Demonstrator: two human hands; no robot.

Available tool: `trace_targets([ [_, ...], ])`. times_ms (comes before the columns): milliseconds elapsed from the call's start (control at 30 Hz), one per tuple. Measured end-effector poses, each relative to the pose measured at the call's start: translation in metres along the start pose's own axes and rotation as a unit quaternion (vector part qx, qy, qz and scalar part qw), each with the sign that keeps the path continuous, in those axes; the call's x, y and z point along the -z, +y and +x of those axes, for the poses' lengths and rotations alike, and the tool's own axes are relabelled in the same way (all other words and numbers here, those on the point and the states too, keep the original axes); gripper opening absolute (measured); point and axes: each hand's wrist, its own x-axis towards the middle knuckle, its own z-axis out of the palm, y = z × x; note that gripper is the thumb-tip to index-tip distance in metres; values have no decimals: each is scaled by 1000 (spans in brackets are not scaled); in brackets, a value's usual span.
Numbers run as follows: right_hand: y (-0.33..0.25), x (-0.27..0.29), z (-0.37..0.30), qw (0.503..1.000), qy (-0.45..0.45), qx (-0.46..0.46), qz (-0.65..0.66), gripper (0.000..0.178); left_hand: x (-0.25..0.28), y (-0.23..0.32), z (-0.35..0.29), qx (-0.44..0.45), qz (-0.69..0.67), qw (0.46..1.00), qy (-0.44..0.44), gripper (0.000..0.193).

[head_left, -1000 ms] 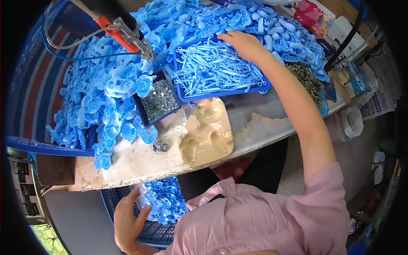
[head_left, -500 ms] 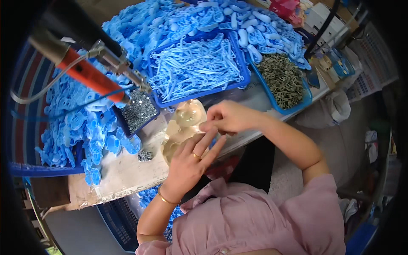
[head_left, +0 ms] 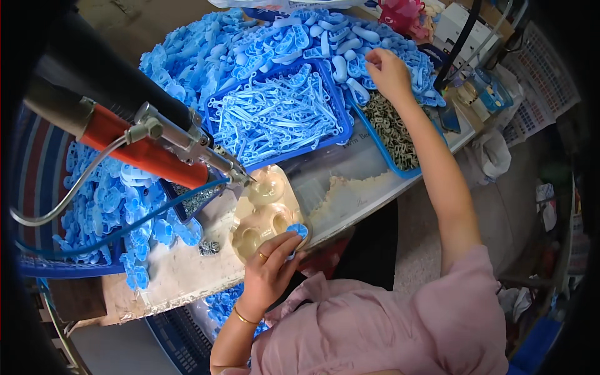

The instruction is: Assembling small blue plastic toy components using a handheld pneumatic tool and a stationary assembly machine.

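Left hand (head_left: 272,265): the forearm rises from the near edge, with a bracelet at the wrist, and the fingers point far and right. Thumb and fingers pinch a small blue part (head_left: 299,230) at the near right corner of the cream fixture (head_left: 267,190), which lies on the counter (head_left: 172,269).

Right hand (head_left: 389,72): the arm reaches well out to the far right, its forearm slanting across the turquoise tray (head_left: 405,173) of metal clips. The hand is at the right part of the pile of blue parts (head_left: 300,39), fingers bent and tips toward the left (whether they grip anything cannot be told).

The blue tray (head_left: 345,136) of slim rods is beyond the fixture. At the left, an orange-sleeved tool (head_left: 140,147) slants in, tip over the fixture's far end.
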Motion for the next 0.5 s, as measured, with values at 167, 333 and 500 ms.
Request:
trace_targets([
  [167,-28,-39,43,993,63,97,-28,29,4,7,5,14,-13,1000,-12,37],
  [333,-38,-55,79,990,48,104,-81,34,8,6,0,24,-6,1000,-15,39],
  [500,-49,-30,69,992,-29,50,117,13,22,-9,-24,36,59,997,30,40],
])
